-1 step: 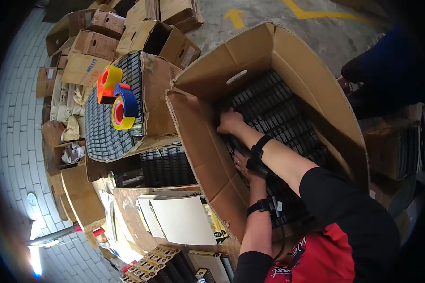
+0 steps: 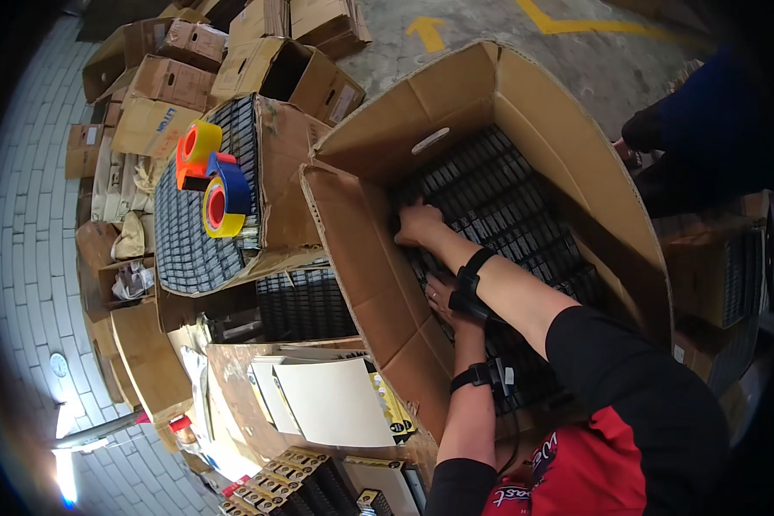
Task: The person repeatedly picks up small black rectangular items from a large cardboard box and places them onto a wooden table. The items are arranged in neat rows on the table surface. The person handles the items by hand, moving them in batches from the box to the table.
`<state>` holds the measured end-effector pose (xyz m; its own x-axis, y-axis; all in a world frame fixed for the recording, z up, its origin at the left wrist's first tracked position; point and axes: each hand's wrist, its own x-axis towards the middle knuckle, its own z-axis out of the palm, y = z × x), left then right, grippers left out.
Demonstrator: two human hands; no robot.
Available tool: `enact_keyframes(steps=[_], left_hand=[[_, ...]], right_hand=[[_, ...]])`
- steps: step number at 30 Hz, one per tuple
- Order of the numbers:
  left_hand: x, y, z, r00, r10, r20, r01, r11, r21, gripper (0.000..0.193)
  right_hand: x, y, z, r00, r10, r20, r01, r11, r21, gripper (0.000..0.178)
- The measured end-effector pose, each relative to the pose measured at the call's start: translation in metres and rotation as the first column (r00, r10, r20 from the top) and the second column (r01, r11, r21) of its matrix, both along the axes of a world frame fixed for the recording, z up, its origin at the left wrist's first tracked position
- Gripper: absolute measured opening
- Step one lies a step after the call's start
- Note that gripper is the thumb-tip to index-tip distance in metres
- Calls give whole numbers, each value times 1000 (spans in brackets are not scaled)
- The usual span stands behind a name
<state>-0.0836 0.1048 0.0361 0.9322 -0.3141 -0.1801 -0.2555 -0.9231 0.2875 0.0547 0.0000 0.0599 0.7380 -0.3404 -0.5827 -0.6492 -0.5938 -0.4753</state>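
Note:
Both of my hands are deep inside a tall open cardboard box. Tight rows of small dark packs fill its bottom. My right hand rests on the packs beside the box's left wall; its fingertips bend down out of sight, so its grip is hidden. Closer to me, my left hand lies on the packs along the same wall, fingers stretched out and resting on them. Part of the left wrist is behind my right forearm. Black bands circle both forearms.
Left of the box, two tape dispensers, one orange and one blue, lie on another carton of dark packs. White sheets and boxed packs are near me. Cartons pile behind. Someone in dark clothing is at right.

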Motion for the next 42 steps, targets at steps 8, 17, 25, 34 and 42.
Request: enact_keyframes(steps=[8,17,25,34,42], left_hand=[[-1,0,-11,994,7,113,-6,1000,-4,59],[14,15,-19,988,40,-150,-110,864,-492,31],[14,17,-8,990,-85,112,80,996,48,34],[19,21,-11,972,-156,177,133,982,134,38],[9,-3,4,997,-17,79,7,993,121,54]], right_hand=[[1,-19,-7,984,171,-44,-167,982,92,62],[14,2,-17,998,-13,-60,12,1000,-11,58],[-4,18,4,946,-303,118,286,947,145,63],[-44,-15,58,602,-506,617,473,849,234,62],[-141,-120,55,732,-460,502,583,804,-113,62]])
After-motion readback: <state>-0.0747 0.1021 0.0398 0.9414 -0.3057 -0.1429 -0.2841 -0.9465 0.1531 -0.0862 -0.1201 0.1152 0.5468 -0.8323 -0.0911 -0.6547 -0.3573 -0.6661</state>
